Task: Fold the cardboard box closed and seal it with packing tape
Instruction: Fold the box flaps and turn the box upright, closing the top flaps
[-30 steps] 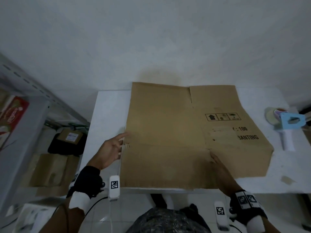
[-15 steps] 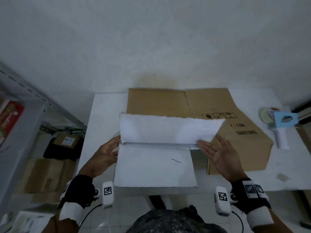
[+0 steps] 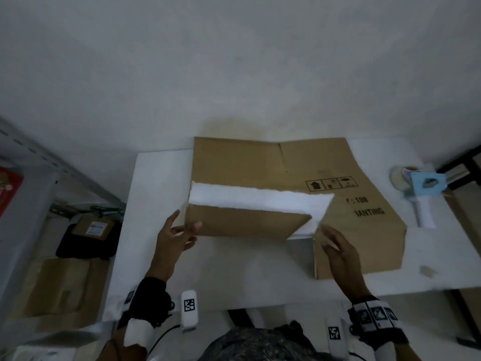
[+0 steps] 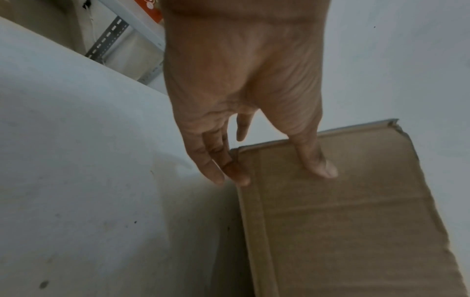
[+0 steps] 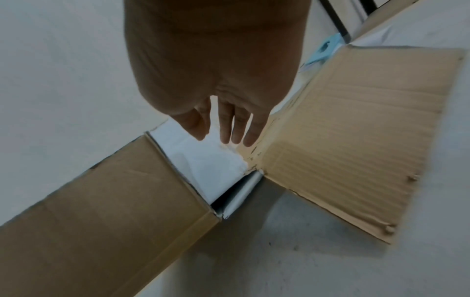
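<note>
A flattened brown cardboard box (image 3: 364,243) lies on the white table (image 3: 161,191). Its near left flap (image 3: 247,225) is raised, brown face toward me, with a white inner face (image 3: 260,199) showing behind it. My left hand (image 3: 187,220) holds the flap's left edge, thumb on the brown face (image 4: 325,170) and fingers (image 4: 223,172) at the edge. My right hand (image 3: 329,238) hovers with straight fingers (image 5: 236,132) at the flap's right end, over the white inner face; contact is unclear. A blue and white tape dispenser (image 3: 424,188) lies far right.
A metal shelf (image 3: 39,162) stands left of the table. Below it on the floor are cardboard boxes (image 3: 65,290) and a black bag (image 3: 86,246). A small tape scrap (image 3: 426,270) lies near the table's right front. A dark frame (image 3: 460,165) stands at the far right.
The near left part of the box, flat a second ago, was lifted open showing white inside. It now stands folded up with brown facing me. Both hands moved farther from me with it.
</note>
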